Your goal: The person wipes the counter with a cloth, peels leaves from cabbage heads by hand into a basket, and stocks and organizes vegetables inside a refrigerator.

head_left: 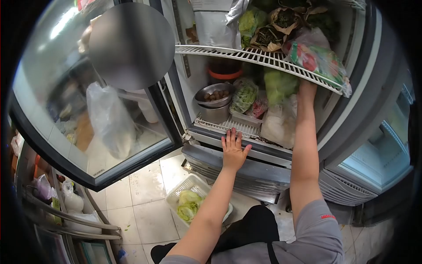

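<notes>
My left hand (235, 152) is spread flat at the front ledge of an open fridge, its fingertips by the bottom wire rack (211, 125). It holds nothing. My right hand (307, 89) reaches into the fridge under the upper wire shelf (259, 57). Its fingers are hidden, so I cannot see what it touches. Beside it are a bunch of green leaves (280, 86) and a pale plastic bag (281, 125). Further left, bagged greens (244, 96) stand near a metal bowl (206, 102) of small brown round items, which sits on a metal pot (214, 113).
The glass door (57, 127) stands open on the left. A basket (200, 179) with lettuce (189, 206) is on the tiled floor near my legs. Above, the shelf carries a silver bag (216, 24) and a printed plastic bag (317, 61) overhanging its edge.
</notes>
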A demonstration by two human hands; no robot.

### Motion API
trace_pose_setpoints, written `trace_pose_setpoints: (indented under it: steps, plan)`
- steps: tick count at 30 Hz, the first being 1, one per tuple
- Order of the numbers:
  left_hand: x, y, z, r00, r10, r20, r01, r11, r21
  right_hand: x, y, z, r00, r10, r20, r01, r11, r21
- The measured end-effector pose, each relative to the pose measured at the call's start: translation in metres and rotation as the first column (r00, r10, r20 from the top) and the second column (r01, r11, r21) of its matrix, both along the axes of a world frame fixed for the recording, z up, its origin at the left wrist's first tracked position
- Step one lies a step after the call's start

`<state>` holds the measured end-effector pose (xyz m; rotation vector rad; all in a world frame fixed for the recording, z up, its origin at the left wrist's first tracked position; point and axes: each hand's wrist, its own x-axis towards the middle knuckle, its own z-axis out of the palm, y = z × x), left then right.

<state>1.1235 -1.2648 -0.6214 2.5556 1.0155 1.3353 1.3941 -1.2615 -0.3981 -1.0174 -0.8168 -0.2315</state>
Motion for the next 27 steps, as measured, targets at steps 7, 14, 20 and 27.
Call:
trace_pose_setpoints:
  steps: [7,14,20,27]
  plan:
    - [-0.012,-0.01,0.026,0.995,-0.097,0.022,0.096,0.881,-0.464,-0.153,-0.165,0.025,0.844,0.412,-0.342,-0.455,0.889,-0.054]
    - [-0.106,-0.139,0.168,0.179,0.121,0.976,0.984,-0.009,-0.179,-0.209,-0.239,0.069,0.85,0.519,-0.094,-0.519,0.791,-0.325]
    - [-0.075,-0.054,0.355,0.639,-0.387,0.665,0.691,0.668,-0.275,-0.13,-0.172,0.203,0.938,0.241,0.249,-0.24,0.97,-0.037]
    - [-0.017,-0.011,0.359,0.932,-0.179,0.317,0.037,0.912,0.408,-0.097,-0.086,0.218,0.883,0.043,0.468,0.116,0.945,-0.305]
